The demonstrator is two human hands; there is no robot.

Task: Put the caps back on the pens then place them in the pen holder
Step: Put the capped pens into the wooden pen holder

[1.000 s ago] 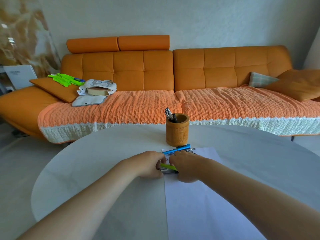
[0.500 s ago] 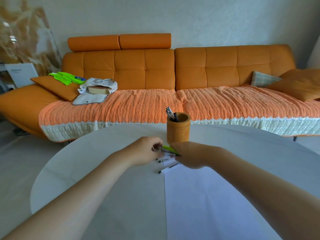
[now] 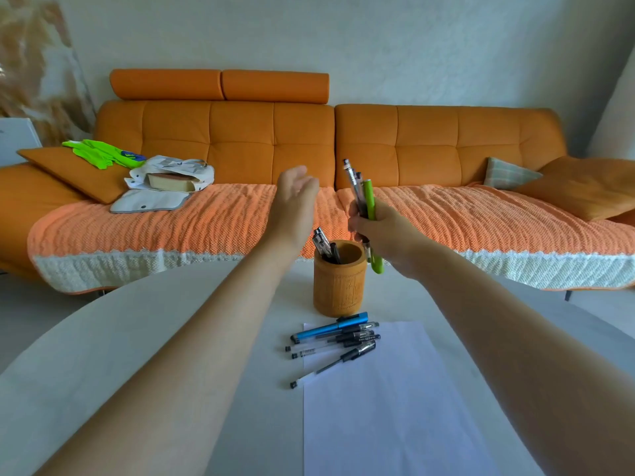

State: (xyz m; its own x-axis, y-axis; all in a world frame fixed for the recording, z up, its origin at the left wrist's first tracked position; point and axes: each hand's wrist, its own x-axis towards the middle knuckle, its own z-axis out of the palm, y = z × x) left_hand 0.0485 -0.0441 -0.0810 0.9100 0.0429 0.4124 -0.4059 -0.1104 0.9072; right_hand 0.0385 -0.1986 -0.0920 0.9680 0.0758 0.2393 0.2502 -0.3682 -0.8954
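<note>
The pen holder is part full
My right hand grips a bunch of pens, my left hand is open, and loose pens wait on the surface.

The right hand grips a bundle of pens, a green pen among them, upright above the right rim of the wooden pen holder. The holder stands near the far edge of the surface. The left hand is raised, fingers relaxed, holding nothing. Loose pens lie just before the holder, across the far left corner of the white sheet.
</note>
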